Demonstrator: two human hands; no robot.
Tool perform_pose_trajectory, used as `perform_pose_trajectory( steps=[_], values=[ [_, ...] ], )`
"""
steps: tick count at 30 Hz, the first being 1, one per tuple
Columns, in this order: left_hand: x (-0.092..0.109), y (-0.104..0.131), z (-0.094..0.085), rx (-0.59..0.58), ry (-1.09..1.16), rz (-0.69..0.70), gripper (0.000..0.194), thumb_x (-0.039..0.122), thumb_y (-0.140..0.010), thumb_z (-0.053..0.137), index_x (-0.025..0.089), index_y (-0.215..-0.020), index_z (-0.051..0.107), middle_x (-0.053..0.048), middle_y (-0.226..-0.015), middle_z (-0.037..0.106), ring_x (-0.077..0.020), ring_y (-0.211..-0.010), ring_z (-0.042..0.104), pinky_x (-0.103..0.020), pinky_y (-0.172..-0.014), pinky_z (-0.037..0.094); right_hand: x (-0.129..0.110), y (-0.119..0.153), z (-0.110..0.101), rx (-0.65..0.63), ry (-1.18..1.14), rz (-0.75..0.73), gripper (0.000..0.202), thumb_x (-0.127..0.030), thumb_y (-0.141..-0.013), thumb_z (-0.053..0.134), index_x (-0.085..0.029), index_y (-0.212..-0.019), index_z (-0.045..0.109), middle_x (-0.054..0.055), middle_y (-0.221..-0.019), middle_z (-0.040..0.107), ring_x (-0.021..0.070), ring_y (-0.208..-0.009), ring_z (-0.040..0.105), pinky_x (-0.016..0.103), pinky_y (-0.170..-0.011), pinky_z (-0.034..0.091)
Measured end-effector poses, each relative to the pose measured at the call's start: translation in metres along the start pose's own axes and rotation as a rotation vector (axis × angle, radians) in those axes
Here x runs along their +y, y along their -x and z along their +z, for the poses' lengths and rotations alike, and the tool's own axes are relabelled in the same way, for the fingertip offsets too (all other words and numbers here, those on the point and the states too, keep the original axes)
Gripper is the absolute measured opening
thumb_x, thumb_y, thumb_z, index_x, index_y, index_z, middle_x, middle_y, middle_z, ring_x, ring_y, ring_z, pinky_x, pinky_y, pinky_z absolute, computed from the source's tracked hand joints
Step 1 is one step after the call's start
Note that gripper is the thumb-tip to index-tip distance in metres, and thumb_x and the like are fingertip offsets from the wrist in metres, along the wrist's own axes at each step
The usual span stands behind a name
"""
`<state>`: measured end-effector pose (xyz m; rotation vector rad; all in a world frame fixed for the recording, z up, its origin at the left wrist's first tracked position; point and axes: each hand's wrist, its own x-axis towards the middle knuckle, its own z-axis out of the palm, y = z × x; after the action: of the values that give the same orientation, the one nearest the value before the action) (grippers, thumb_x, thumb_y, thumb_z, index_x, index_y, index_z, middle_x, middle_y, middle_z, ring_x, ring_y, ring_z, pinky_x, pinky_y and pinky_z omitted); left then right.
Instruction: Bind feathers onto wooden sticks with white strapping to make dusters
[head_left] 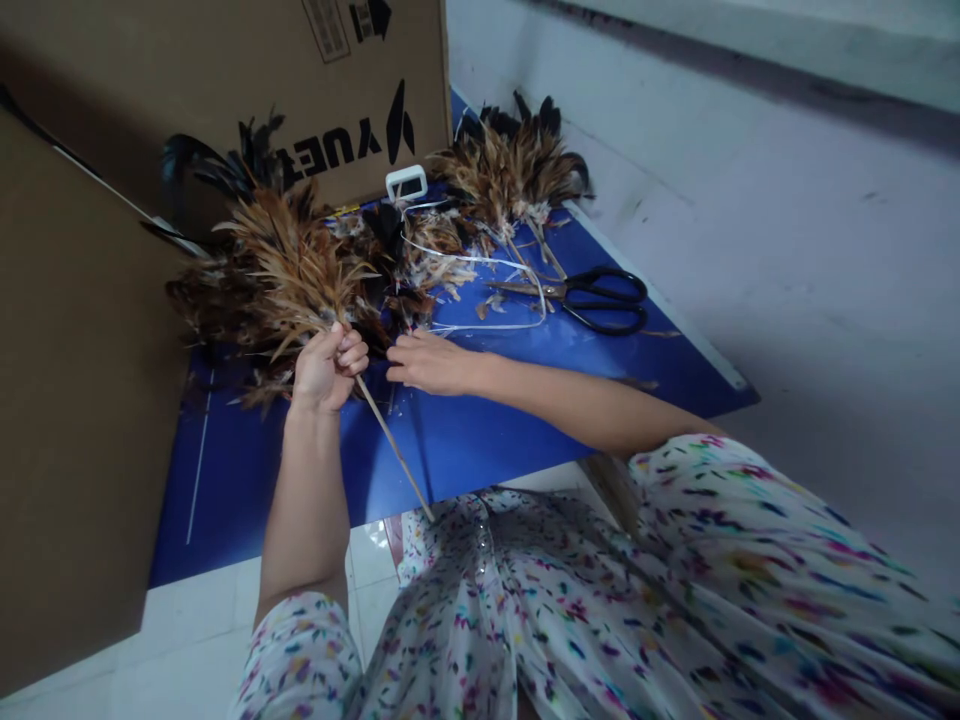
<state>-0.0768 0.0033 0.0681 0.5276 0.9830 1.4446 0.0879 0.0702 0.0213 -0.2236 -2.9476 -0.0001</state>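
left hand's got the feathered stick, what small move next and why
Probably bring a few loose feathers to the stick with the right hand: the left hand grips the stick just below its bunched feathers, and the right hand is beside the loose ones.

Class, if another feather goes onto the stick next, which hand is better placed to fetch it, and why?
Probably the right hand: it is beside feathers on the table, though whether it already holds anything is unclear. The left hand is gripping the stick just below its feather bunch.
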Motion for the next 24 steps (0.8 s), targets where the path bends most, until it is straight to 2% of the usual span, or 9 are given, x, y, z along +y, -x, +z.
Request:
perform_pose_trajectory(
  steps=[4,8,11,14,17,20,24],
  values=[
    [-0.001,-0.001,0.0,-0.023,-0.021,-0.002,0.015,0.017,-0.088,0.055,0.014,-0.074,0.049,0.006,-0.058,0.035,-0.0015,-0.041,0.03,-0.013,-0.038,0.023,-0.007,-0.015,0.014,-0.018,0.074,-0.026,0.028,-0.017,-0.096,0.037,-0.013,-0.097,0.064,0.013,-0.099,0.062,0.0244,-0.093,0.048,0.037,-0.074,0.031],
    [-0.004,-0.002,0.0,-0.026,-0.037,-0.004,0.016,0.017,-0.086,0.057,0.014,-0.073,0.048,0.006,-0.057,0.035,-0.0017,-0.041,0.031,-0.013,-0.038,0.022,-0.009,-0.011,0.007,0.03,0.051,0.012,0.027,-0.016,-0.094,0.035,-0.009,-0.094,0.062,0.015,-0.093,0.061,0.0243,-0.09,0.048,0.038,-0.077,0.032],
    [-0.008,-0.002,0.001,-0.034,-0.045,-0.009,0.017,0.017,-0.085,0.059,0.014,-0.073,0.046,0.007,-0.057,0.035,-0.0017,-0.041,0.031,-0.013,-0.038,0.022,-0.007,0.002,-0.012,0.071,-0.127,0.138,0.019,-0.015,-0.09,0.04,-0.01,-0.09,0.059,0.013,-0.091,0.061,0.0209,-0.085,0.049,0.035,-0.077,0.034],
    [-0.011,-0.002,0.003,-0.033,-0.055,-0.022,0.017,0.017,-0.084,0.059,0.015,-0.073,0.046,0.006,-0.057,0.036,-0.0016,-0.04,0.03,-0.013,-0.038,0.022,-0.003,0.019,-0.031,0.121,-0.465,0.311,0.015,-0.014,-0.089,0.039,-0.013,-0.093,0.054,0.005,-0.082,0.06,0.0143,-0.072,0.049,0.028,-0.07,0.036],
    [-0.015,-0.002,0.005,-0.038,-0.058,-0.048,0.019,0.018,-0.084,0.059,0.015,-0.072,0.045,0.006,-0.057,0.036,-0.0017,-0.04,0.029,-0.013,-0.038,0.02,0.001,0.034,-0.04,0.221,-0.705,0.431,0.012,-0.016,-0.089,0.041,-0.015,-0.095,0.052,-0.002,-0.072,0.056,0.0096,-0.061,0.047,0.023,-0.063,0.035],
    [-0.019,-0.003,0.007,-0.054,-0.067,-0.075,0.021,0.019,-0.083,0.061,0.016,-0.072,0.043,0.007,-0.058,0.035,-0.0018,-0.04,0.029,-0.013,-0.039,0.021,0.005,0.043,-0.038,0.286,-0.757,0.499,0.016,-0.02,-0.089,0.046,-0.015,-0.099,0.056,-0.004,-0.068,0.056,0.0087,-0.06,0.047,0.022,-0.062,0.035],
    [-0.023,-0.002,0.01,-0.087,-0.088,-0.091,0.024,0.018,-0.082,0.062,0.017,-0.071,0.041,0.007,-0.059,0.036,-0.0018,-0.041,0.029,-0.013,-0.039,0.021,0.01,0.049,-0.031,0.338,-0.645,0.478,0.021,-0.026,-0.092,0.048,-0.014,-0.098,0.065,0.002,-0.079,0.064,0.0109,-0.072,0.054,0.024,-0.072,0.038]
  ],
)
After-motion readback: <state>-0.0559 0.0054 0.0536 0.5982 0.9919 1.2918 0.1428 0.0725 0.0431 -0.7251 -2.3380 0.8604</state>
